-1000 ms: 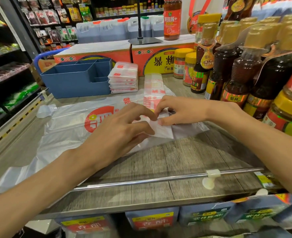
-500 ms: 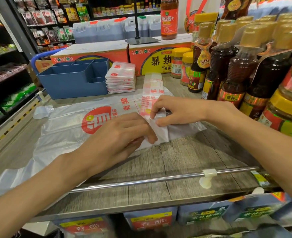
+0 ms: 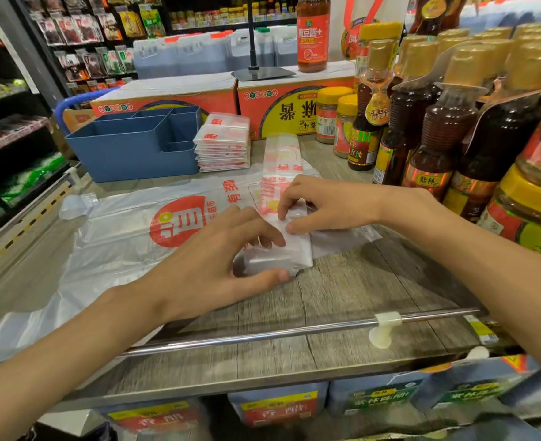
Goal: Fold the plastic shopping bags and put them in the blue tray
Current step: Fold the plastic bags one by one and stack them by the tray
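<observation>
On the wooden shelf top (image 3: 342, 291), near centre, the left hand (image 3: 212, 265) curls thumb and fingers round the near folded end of the long bag strip (image 3: 282, 249), while the right hand (image 3: 323, 205) pinches the same fold from the far side. Judged best practice: press each fold flat and keep edges aligned before moving the packet to the blue tray (image 3: 129, 151), far left beside the stack of folded bags (image 3: 223, 144). Fingertips hide the crease; the tray's contents cannot be seen.
</observation>
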